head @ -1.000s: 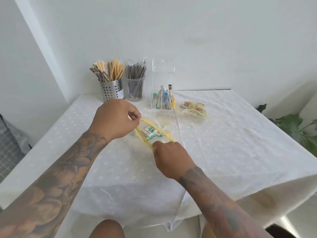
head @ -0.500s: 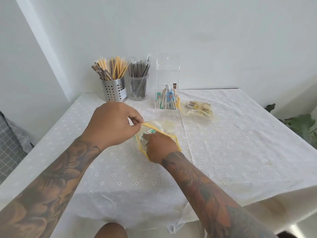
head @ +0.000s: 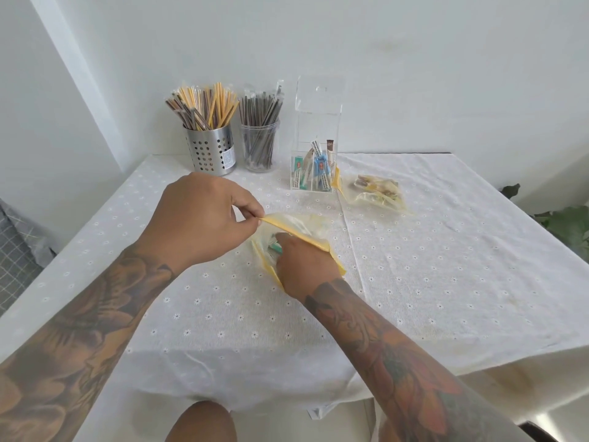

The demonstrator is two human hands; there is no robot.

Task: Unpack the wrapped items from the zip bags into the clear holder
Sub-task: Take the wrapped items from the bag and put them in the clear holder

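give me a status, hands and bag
Left hand pinches the bag rim open. Right hand inside, on the wrapped items. Path to holder clear; second bag beside it.

The fingers of the right hand (head: 307, 264) are out of sight inside the near zip bag (head: 298, 226), so whether they grip anything cannot be told. Just ahead of its knuckles only a green scrap of the wrapped items (head: 274, 247) shows through the cloudy plastic; their number is unclear. The left hand (head: 204, 218) hides its own fingertips where they pinch the bag's yellow rim. Farther beyond the right hand, the second zip bag (head: 377, 191) holds contents too blurred to name. Print on the packets in the clear holder (head: 318, 129) is too small to read. Both forearms are cut off by the lower edge.
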